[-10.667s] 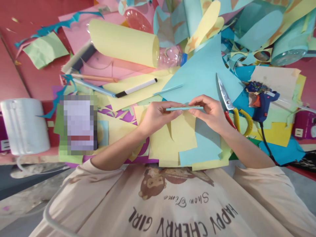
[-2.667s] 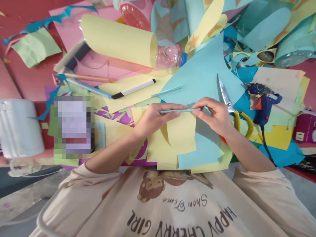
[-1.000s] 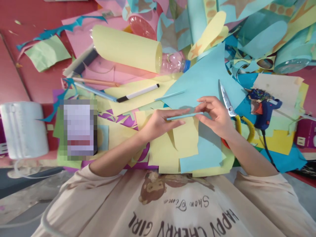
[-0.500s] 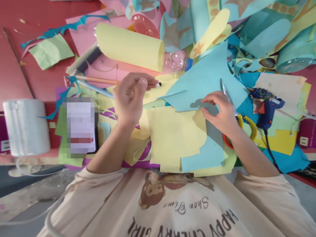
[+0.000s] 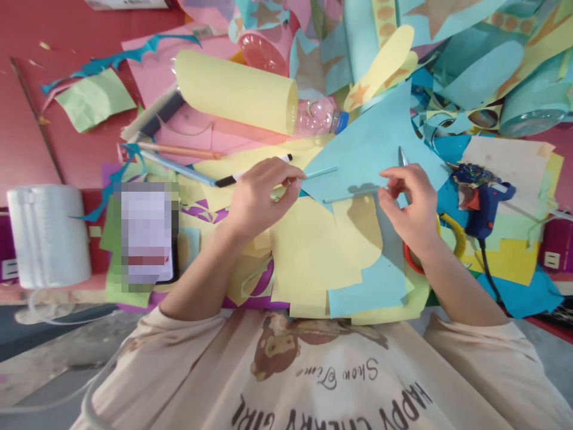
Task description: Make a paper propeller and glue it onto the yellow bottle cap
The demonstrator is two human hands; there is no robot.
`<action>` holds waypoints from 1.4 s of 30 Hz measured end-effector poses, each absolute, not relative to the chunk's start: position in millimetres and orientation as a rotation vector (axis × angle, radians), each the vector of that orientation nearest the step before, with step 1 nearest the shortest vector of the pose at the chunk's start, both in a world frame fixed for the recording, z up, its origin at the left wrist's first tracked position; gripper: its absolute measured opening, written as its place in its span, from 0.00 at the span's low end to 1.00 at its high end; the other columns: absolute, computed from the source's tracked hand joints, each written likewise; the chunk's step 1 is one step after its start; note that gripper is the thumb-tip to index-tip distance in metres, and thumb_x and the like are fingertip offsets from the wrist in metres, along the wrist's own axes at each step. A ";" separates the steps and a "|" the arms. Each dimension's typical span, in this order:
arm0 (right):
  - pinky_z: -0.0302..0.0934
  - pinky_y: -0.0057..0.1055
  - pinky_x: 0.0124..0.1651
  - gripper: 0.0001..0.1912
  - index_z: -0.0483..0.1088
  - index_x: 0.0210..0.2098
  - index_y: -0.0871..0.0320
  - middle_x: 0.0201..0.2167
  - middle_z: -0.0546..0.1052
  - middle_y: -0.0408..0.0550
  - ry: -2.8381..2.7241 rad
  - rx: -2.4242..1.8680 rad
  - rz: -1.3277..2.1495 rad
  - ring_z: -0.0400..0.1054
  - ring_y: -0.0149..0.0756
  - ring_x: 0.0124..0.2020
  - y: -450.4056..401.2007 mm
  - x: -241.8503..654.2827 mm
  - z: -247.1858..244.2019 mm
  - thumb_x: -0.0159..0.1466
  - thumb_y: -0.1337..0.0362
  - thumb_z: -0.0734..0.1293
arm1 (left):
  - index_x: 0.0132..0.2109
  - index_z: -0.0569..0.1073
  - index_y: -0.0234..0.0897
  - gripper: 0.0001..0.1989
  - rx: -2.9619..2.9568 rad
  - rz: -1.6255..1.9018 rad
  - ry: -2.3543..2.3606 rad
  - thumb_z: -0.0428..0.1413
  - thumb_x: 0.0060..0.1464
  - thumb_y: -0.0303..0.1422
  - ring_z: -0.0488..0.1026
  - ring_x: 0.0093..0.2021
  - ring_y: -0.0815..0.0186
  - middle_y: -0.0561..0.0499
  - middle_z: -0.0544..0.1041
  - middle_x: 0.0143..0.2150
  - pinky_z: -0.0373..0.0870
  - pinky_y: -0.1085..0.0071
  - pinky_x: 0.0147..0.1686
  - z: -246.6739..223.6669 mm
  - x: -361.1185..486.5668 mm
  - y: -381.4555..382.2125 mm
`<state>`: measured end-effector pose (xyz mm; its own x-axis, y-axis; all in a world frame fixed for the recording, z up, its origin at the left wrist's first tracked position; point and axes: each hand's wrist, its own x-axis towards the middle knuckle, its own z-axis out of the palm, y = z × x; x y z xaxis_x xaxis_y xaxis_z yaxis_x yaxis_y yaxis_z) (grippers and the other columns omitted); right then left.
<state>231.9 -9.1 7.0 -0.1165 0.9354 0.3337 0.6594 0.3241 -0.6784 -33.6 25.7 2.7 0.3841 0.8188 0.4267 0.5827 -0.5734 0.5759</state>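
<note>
My left hand [image 5: 268, 194] is closed in a pinch, its thumb and index fingertips at the left end of a thin blue paper stick [image 5: 323, 173] over a large light-blue sheet [image 5: 367, 137]. Between the fingertips of my right hand [image 5: 409, 194] is the right end of a second thin blue stick [image 5: 349, 196]. This one lies nearly level, along the top edge of pale yellow paper [image 5: 313, 257]. Under my left hand, a black marker [image 5: 226, 181] is partly covered. Scissors with red and yellow handles [image 5: 456, 230] are partly hidden behind my right hand.
A glue gun [image 5: 486, 206] lies at the right. Behind the hands are a yellow-wrapped bottle [image 5: 237, 89] and star-decorated blue paper pieces [image 5: 313, 57]. At the left are a phone [image 5: 168, 275] and a white case [image 5: 49, 236]. Paper scraps cover much of the red table [image 5: 27, 149].
My left hand has come down and right, from palm raised to a pinch at the upper stick's end. My right hand has shifted slightly right with the lower stick, covering more of the scissors.
</note>
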 end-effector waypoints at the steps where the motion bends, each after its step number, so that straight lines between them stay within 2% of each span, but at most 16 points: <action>1: 0.64 0.32 0.32 0.11 0.69 0.41 0.52 0.29 0.66 0.41 -1.833 -1.441 0.440 0.61 0.29 0.24 -8.8 232.4 6.7 0.60 0.72 0.64 | 0.36 0.73 0.37 0.07 2.347 0.956 1.213 0.51 0.59 0.29 0.73 0.31 0.71 0.53 0.77 0.31 0.71 0.71 0.34 3.1 -32.3 24.2; 3: 0.63 0.32 0.31 0.12 0.68 0.41 0.51 0.27 0.64 0.40 -1.818 -1.460 0.389 0.58 0.29 0.23 -8.5 232.6 6.4 0.60 0.72 0.64 | 0.35 0.72 0.37 0.06 2.380 0.926 1.224 0.51 0.59 0.29 0.72 0.31 0.70 0.52 0.76 0.31 0.71 0.71 0.34 2.9 -30.9 22.8; 5: 0.64 0.31 0.32 0.12 0.69 0.41 0.51 0.26 0.64 0.40 -1.842 -1.413 0.376 0.61 0.29 0.24 -8.8 231.5 6.8 0.61 0.73 0.64 | 0.33 0.72 0.37 0.07 2.383 0.958 1.262 0.51 0.59 0.29 0.72 0.29 0.71 0.53 0.75 0.29 0.70 0.72 0.32 2.6 -31.7 23.2; 9: 0.65 0.30 0.34 0.08 0.70 0.37 0.53 0.29 0.73 0.43 -1.987 -1.226 0.475 0.68 0.30 0.30 -11.7 226.7 8.6 0.62 0.73 0.64 | 0.29 0.70 0.37 0.11 2.233 1.203 1.468 0.52 0.61 0.30 0.69 0.26 0.76 0.57 0.74 0.25 0.68 0.76 0.28 5.5 -41.0 27.5; 12: 0.64 0.28 0.31 0.06 0.71 0.35 0.54 0.30 0.76 0.42 -1.977 -1.213 0.581 0.69 0.28 0.27 -15.1 224.7 7.9 0.64 0.71 0.64 | 0.28 0.72 0.36 0.16 1.989 1.322 1.577 0.49 0.65 0.32 0.71 0.26 0.79 0.60 0.74 0.24 0.69 0.77 0.29 7.9 -47.7 30.1; 14: 0.63 0.27 0.29 0.05 0.71 0.35 0.53 0.28 0.76 0.41 -1.907 -1.275 0.622 0.67 0.27 0.25 -16.7 225.1 6.3 0.65 0.69 0.64 | 0.32 0.74 0.37 0.15 2.024 1.249 1.536 0.49 0.65 0.34 0.75 0.31 0.77 0.58 0.78 0.29 0.73 0.75 0.34 6.0 -46.5 29.9; 16: 0.63 0.27 0.29 0.05 0.71 0.36 0.54 0.27 0.75 0.40 -1.827 -1.319 0.656 0.67 0.26 0.24 -17.3 226.3 4.8 0.67 0.67 0.63 | 0.41 0.76 0.38 0.09 2.230 1.030 1.430 0.52 0.63 0.35 0.77 0.42 0.70 0.53 0.81 0.40 0.75 0.69 0.44 0.3 -40.3 28.0; 18: 0.62 0.26 0.28 0.06 0.70 0.36 0.54 0.27 0.74 0.40 -1.747 -1.340 0.698 0.67 0.26 0.23 -17.0 227.7 4.2 0.68 0.65 0.62 | 0.52 0.73 0.38 0.14 2.385 0.785 1.366 0.53 0.61 0.35 0.73 0.55 0.61 0.47 0.77 0.54 0.71 0.61 0.55 -7.3 -32.0 24.9; 20: 0.61 0.26 0.27 0.09 0.69 0.34 0.54 0.26 0.73 0.40 -1.696 -1.356 0.730 0.66 0.25 0.22 -15.9 228.8 4.8 0.70 0.62 0.60 | 0.57 0.69 0.39 0.17 2.443 0.600 1.363 0.51 0.62 0.32 0.71 0.59 0.58 0.46 0.74 0.58 0.67 0.56 0.58 -13.2 -26.0 22.4; 22: 0.61 0.27 0.28 0.14 0.68 0.30 0.55 0.24 0.72 0.41 -1.716 -1.344 0.734 0.66 0.26 0.22 -14.5 229.1 6.0 0.71 0.61 0.57 | 0.58 0.68 0.40 0.18 2.464 0.573 1.396 0.50 0.62 0.31 0.71 0.58 0.58 0.46 0.74 0.58 0.67 0.56 0.57 -14.8 -24.7 21.5; 24: 0.63 0.30 0.32 0.14 0.68 0.30 0.55 0.26 0.74 0.43 -1.860 -1.251 0.723 0.69 0.30 0.27 -13.1 228.1 6.7 0.71 0.61 0.58 | 0.54 0.70 0.40 0.15 2.489 0.665 1.439 0.51 0.61 0.32 0.72 0.56 0.58 0.45 0.75 0.55 0.69 0.57 0.54 -12.1 -27.2 21.7; 27: 0.67 0.38 0.44 0.06 0.69 0.40 0.55 0.38 0.78 0.50 -2.208 -1.046 0.627 0.73 0.39 0.41 -11.5 224.9 6.0 0.67 0.61 0.64 | 0.47 0.73 0.40 0.10 2.648 0.703 1.201 0.52 0.60 0.35 0.75 0.46 0.62 0.48 0.78 0.44 0.71 0.63 0.45 -5.6 -29.9 19.6; 29: 0.66 0.43 0.49 0.11 0.68 0.48 0.55 0.46 0.77 0.54 -2.352 -1.016 0.530 0.71 0.43 0.48 -10.8 223.6 4.8 0.66 0.63 0.65 | 0.45 0.75 0.42 0.09 2.808 0.576 0.811 0.51 0.62 0.35 0.75 0.37 0.67 0.52 0.79 0.38 0.70 0.68 0.38 -3.3 -27.3 14.9; 33: 0.66 0.44 0.52 0.15 0.65 0.53 0.53 0.48 0.74 0.54 -2.390 -1.085 0.479 0.69 0.44 0.50 -9.8 226.1 3.0 0.66 0.67 0.63 | 0.47 0.75 0.39 0.14 2.995 0.438 0.520 0.48 0.65 0.39 0.71 0.32 0.67 0.50 0.77 0.36 0.66 0.69 0.33 -1.5 -19.8 2.9; 38: 0.66 0.47 0.50 0.19 0.63 0.54 0.52 0.46 0.71 0.54 -2.484 -1.229 0.455 0.66 0.47 0.48 -10.7 229.2 -0.9 0.65 0.67 0.64 | 0.52 0.72 0.40 0.15 3.060 0.325 0.564 0.51 0.63 0.39 0.70 0.34 0.65 0.49 0.77 0.38 0.64 0.67 0.34 4.2 -30.8 -8.8; 42: 0.63 0.52 0.56 0.23 0.61 0.57 0.48 0.51 0.68 0.54 -2.468 -1.341 0.500 0.62 0.50 0.55 -12.6 228.8 1.0 0.64 0.71 0.63 | 0.62 0.65 0.39 0.22 3.026 0.247 0.717 0.51 0.63 0.40 0.70 0.36 0.62 0.46 0.76 0.42 0.65 0.64 0.37 3.4 -39.2 -17.7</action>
<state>228.8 -12.6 1.0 -0.5257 0.8464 0.0851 0.7466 0.5071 -0.4306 -39.2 -17.7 3.4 0.8819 0.4474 0.1486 0.4439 -0.8942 0.0576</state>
